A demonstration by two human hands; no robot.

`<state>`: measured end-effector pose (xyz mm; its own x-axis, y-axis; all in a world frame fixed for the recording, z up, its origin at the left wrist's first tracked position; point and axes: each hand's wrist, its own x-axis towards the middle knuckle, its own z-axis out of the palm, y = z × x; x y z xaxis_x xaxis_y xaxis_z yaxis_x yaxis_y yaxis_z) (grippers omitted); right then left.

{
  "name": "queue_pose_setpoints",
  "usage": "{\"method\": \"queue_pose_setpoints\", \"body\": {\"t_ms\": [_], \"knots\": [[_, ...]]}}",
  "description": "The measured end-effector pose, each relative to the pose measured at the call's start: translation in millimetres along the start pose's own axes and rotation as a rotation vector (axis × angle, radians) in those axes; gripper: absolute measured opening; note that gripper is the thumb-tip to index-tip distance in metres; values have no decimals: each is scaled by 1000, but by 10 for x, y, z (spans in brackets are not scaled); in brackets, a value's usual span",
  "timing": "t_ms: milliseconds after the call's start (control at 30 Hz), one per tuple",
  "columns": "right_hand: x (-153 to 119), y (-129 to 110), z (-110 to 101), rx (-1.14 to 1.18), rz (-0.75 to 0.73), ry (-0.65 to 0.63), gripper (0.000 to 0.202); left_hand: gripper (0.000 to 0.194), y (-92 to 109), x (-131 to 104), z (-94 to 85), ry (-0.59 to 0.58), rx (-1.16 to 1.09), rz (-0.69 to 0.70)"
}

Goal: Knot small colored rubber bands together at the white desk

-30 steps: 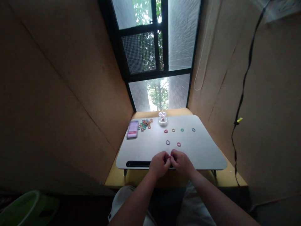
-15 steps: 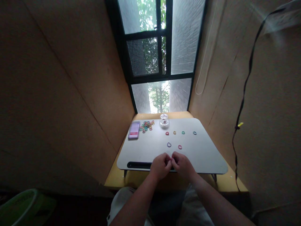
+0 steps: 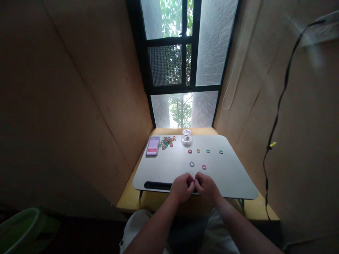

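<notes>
Curled fingers hide whatever the left hand (image 3: 182, 187) and right hand (image 3: 207, 186) pinch.
The green plastic tub (image 3: 25, 229) is cut off by the left edge; the bright phone screen (image 3: 152, 146) is pixelated past reading.

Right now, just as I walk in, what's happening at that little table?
Someone's left hand and right hand meet at the near edge of the white table, fingertips together; whatever they may hold is too small to tell. Beyond them lie two small bands, then a row of four. A mixed pile sits between a phone and a clear container.
</notes>
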<state>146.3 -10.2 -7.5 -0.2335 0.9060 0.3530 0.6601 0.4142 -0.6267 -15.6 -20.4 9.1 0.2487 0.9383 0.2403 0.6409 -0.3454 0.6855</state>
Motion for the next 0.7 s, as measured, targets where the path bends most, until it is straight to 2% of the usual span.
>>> {"method": "queue_pose_setpoints", "body": {"t_ms": [700], "knots": [[9,36,6,-33,-12,-8,14,11,-41,-11,-8,-14,-17,33]]}}
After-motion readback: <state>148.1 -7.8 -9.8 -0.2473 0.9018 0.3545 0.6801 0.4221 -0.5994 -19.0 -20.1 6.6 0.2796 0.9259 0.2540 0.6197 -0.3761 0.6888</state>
